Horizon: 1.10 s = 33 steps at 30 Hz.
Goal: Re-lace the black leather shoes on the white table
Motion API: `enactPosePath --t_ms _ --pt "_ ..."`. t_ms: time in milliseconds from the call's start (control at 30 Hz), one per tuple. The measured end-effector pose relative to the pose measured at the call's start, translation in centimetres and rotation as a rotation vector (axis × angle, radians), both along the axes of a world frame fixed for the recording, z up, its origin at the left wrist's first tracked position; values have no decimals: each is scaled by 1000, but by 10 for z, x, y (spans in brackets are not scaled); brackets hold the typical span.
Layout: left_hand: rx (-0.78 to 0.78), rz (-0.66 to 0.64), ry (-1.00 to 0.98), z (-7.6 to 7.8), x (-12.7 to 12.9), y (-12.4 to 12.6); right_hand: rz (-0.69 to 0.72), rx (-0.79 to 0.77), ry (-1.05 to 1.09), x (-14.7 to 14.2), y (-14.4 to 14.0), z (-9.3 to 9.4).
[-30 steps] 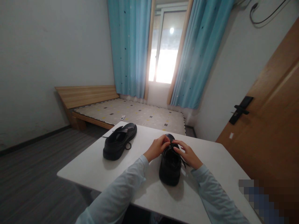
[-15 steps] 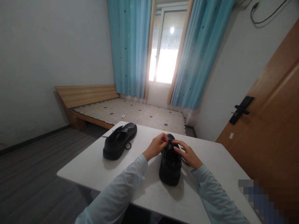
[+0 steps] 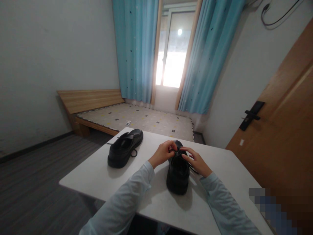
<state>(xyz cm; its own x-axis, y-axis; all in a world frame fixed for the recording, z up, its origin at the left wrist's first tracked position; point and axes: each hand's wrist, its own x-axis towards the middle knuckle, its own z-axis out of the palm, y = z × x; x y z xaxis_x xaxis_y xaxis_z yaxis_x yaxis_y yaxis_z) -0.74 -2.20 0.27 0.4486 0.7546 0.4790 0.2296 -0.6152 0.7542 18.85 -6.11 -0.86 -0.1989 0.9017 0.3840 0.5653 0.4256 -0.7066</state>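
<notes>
1. Your left hand is curled over the front of the black leather lace-up shoe straight ahead of you, its fingertips pinched together at the top of the lacing — on the black shoelace, as far as the picture shows.
2. Your right hand comes in from the other side, fingers bent and closed on the same lace where it crosses the tongue; a loose end trails off the shoe's right side.
3. That shoe stands upright on the white rectangular table, heel toward you and toe pointing away, between your two pale blue sleeves.
4. A second black shoe sits well apart to your left near the table's far edge — its own lace lies in a small loop on the tabletop beside it.
5. Beyond the table are a low wooden bed, turquoise curtains framing a bright window, and a brown wooden door on your right.
</notes>
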Motion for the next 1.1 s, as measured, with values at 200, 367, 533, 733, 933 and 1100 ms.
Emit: enactPosePath --t_ms 200,367,533,733,933,1100 --pt "3 -20 -7 0 -2 2 -1 -41 9 0 -2 2" --pt "75 68 36 2 -6 2 -7 -98 19 0 -2 3" --pt "208 168 74 1 -12 6 12 -127 46 0 -3 4" --pt "266 333 105 3 -15 5 4 -125 62 -1 -4 5" --pt "154 440 -117 9 -22 12 -10 -148 95 0 -4 1" --pt "49 401 -262 11 -23 13 -33 -80 103 0 -3 -2"
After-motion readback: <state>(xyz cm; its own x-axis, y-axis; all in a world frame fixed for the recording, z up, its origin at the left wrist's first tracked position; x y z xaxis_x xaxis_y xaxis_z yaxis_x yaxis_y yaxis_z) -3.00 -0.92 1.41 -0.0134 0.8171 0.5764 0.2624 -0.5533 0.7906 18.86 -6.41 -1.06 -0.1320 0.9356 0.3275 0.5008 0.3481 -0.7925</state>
